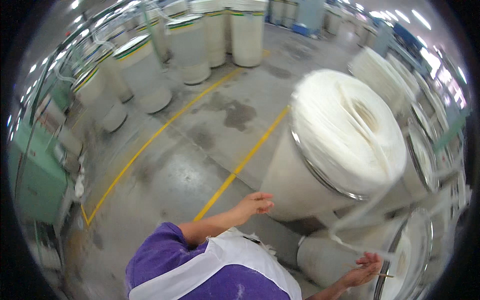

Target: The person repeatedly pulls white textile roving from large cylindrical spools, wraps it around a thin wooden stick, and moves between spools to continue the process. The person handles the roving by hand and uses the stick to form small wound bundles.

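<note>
A large pale sliver can (pixel 288 180) stands before me, heaped above its metal rim with coiled white fibre sliver (pixel 337 123). My left hand (pixel 258 204) is beside the can's lower wall, fingers partly spread and nothing in them; contact is unclear. At lower right, my right hand (pixel 363 270) grips a thin stick (pixel 385 276), whose end juts past the fingers. A loose sliver strand (pixel 348 221) hangs from the heaped can and passes just above that hand; whether the fingers touch it is unclear. Beside the right hand is another can (pixel 326 255) with white sliver inside.
More sliver-filled cans (pixel 382 75) line the right side. Several tall cans with green-and-yellow bands (pixel 189 48) stand at upper left. A green machine (pixel 41 172) is at far left. Yellow lines (pixel 150 140) cross the stained grey floor (pixel 183 176).
</note>
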The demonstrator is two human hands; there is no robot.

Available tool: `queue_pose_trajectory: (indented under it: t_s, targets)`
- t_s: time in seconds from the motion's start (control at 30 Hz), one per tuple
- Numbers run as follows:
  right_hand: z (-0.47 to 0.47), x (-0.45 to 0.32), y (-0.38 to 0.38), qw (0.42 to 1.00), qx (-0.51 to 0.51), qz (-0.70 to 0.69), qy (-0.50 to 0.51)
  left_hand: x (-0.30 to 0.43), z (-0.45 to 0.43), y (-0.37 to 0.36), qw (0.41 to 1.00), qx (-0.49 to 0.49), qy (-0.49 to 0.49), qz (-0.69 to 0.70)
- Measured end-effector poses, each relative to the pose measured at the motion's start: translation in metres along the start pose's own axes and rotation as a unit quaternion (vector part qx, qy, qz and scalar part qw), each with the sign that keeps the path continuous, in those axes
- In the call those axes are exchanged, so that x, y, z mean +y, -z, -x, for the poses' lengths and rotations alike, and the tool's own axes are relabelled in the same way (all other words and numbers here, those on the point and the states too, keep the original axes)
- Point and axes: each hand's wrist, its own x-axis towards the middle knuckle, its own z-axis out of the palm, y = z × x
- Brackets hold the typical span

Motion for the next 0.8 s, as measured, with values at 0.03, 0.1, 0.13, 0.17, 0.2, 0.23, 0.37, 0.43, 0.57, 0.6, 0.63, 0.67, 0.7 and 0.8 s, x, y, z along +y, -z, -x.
queue_pose_trajectory:
  t_s: [0.03, 0.1, 0.13, 0.17, 0.2, 0.23, 0.37, 0.43, 0.57, 0.6, 0.63, 0.67, 0.7, 0.8]
  targets:
    - [0.013, -0.004, -0.033, 0.998, -0.045, -0.031, -0.012, 0.020, 0.008, 0.019, 0.999, 0.002, -0.033, 0.001]
    - [0.045, -0.012, -0.103, 0.986, -0.136, -0.091, -0.036, 0.061, 0.027, 0.062, 0.993, 0.010, -0.114, -0.009]
    - [0.058, -0.014, -0.142, 0.974, -0.197, -0.101, -0.056, 0.082, 0.038, 0.085, 0.990, 0.030, -0.138, -0.011]
    - [0.081, -0.016, -0.191, 0.958, -0.256, -0.109, -0.074, 0.107, 0.050, 0.120, 0.984, 0.046, -0.169, -0.013]
    - [0.093, -0.019, -0.229, 0.938, -0.314, -0.113, -0.096, 0.131, 0.066, 0.136, 0.978, 0.063, -0.200, -0.019]
    - [0.116, -0.014, -0.271, 0.925, -0.358, -0.055, -0.115, 0.148, 0.080, 0.159, 0.973, 0.070, -0.219, -0.013]
    - [0.203, 0.003, -0.423, 0.802, -0.572, 0.165, -0.050, 0.253, 0.152, 0.246, 0.906, 0.068, -0.404, -0.109]
    - [0.239, 0.024, -0.477, 0.730, -0.643, 0.231, -0.032, 0.302, 0.191, 0.284, 0.825, 0.097, -0.523, -0.192]
    - [0.279, 0.068, -0.565, 0.647, -0.709, 0.280, 0.006, 0.395, 0.232, 0.351, 0.674, 0.109, -0.677, -0.273]
    - [0.285, 0.075, -0.595, 0.636, -0.716, 0.285, 0.038, 0.417, 0.235, 0.369, 0.663, 0.116, -0.691, -0.266]
    - [0.289, 0.082, -0.621, 0.624, -0.720, 0.294, 0.073, 0.434, 0.233, 0.386, 0.696, 0.074, -0.667, -0.254]
    - [0.293, 0.087, -0.655, 0.602, -0.731, 0.313, 0.065, 0.451, 0.226, 0.404, 0.677, 0.077, -0.685, -0.258]
    - [0.299, 0.090, -0.695, 0.581, -0.740, 0.334, 0.059, 0.468, 0.216, 0.419, 0.690, 0.061, -0.676, -0.251]
    - [0.315, 0.081, -0.829, 0.560, -0.770, 0.302, 0.042, 0.522, 0.192, 0.474, 0.726, 0.049, -0.648, -0.227]
